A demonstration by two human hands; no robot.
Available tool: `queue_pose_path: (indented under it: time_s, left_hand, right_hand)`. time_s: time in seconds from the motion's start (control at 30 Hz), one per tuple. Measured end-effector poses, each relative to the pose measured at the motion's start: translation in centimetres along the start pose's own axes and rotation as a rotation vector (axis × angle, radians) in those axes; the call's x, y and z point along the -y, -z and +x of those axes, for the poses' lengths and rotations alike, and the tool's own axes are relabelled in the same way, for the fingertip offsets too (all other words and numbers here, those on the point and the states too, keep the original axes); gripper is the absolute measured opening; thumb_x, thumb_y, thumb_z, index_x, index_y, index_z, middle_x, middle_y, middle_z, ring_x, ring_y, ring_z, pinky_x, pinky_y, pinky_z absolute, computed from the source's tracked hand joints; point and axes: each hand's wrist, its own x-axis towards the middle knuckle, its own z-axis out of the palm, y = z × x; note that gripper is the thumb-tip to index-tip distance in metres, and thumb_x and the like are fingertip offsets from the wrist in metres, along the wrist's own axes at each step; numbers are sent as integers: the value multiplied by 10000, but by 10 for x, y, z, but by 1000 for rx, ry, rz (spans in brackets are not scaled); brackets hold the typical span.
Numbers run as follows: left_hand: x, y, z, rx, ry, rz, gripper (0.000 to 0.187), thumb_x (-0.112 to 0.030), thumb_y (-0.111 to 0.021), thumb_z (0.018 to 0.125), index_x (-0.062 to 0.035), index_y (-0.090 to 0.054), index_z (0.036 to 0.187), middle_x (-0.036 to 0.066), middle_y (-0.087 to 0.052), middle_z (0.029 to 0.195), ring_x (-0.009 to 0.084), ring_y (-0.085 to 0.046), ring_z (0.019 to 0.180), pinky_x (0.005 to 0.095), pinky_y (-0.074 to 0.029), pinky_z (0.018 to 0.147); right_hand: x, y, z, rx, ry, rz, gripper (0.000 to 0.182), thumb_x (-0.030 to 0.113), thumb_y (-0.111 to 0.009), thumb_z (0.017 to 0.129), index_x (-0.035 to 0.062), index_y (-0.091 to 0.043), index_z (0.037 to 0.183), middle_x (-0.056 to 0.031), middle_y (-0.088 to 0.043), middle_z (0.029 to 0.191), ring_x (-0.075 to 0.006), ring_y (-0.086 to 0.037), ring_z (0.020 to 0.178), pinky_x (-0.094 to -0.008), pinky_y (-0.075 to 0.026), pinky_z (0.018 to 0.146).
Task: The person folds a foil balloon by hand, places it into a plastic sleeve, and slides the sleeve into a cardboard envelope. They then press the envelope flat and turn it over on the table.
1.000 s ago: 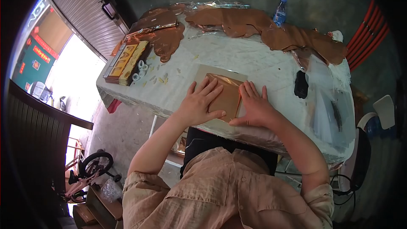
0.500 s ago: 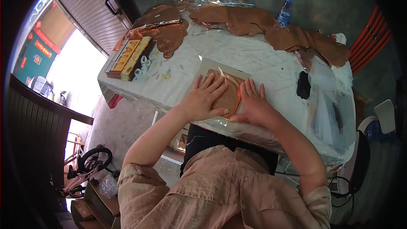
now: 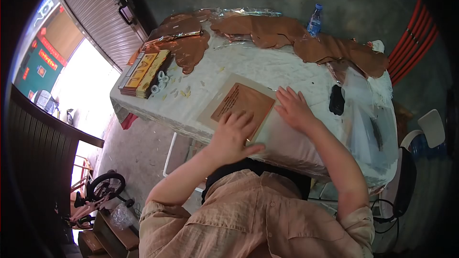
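Copper sheet [image 3: 244, 102], one; two hands, left hand [image 3: 233, 136], right hand [image 3: 294, 109], flat.

Bright daylight enters under a roller shutter [image 3: 91, 24] beside grey concrete floor [image 3: 138, 148].

- Daylight pours in from the open doorway [image 3: 81, 81] beyond the table's left end, blown out to white there;
- the table [image 3: 296, 74] is evenly lit, its cover bright, with soft shadows;
- copper foil [image 3: 177, 31] at the far left corner glints;
- fisheye bending and black vignette at the frame's edges; hands slightly soft.
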Motion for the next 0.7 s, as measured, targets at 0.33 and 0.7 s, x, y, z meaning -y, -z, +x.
queue_pose_path:
  time_s: [0.33, 0.7]
  left_hand:
    - [20, 32, -15, 87, -97, 68, 617, -235, -732, 724, -111, -542, 1298, 119, -464, 1395, 313, -376, 1344, 546, -241, 1101]
    - [-23, -25, -23, -97, -232, -34, 494, -189, -663, 751, -40, -575, 1213, 102, -548, 1279, 250, -499, 1174, 421, -366, 975]
  right_hand:
    - [41, 55, -56, 120, -53, -63, 326, 301, -680, 807, 28, -600, 966, -96, -556, 996, -289, -544, 1011, -511, -345, 971]
    - [48, 26, -32, -105, 317, -71, 141, 111, -679, 736, 89, -539, 735, -70, -551, 727, -252, -628, 674, -357, -516, 564]
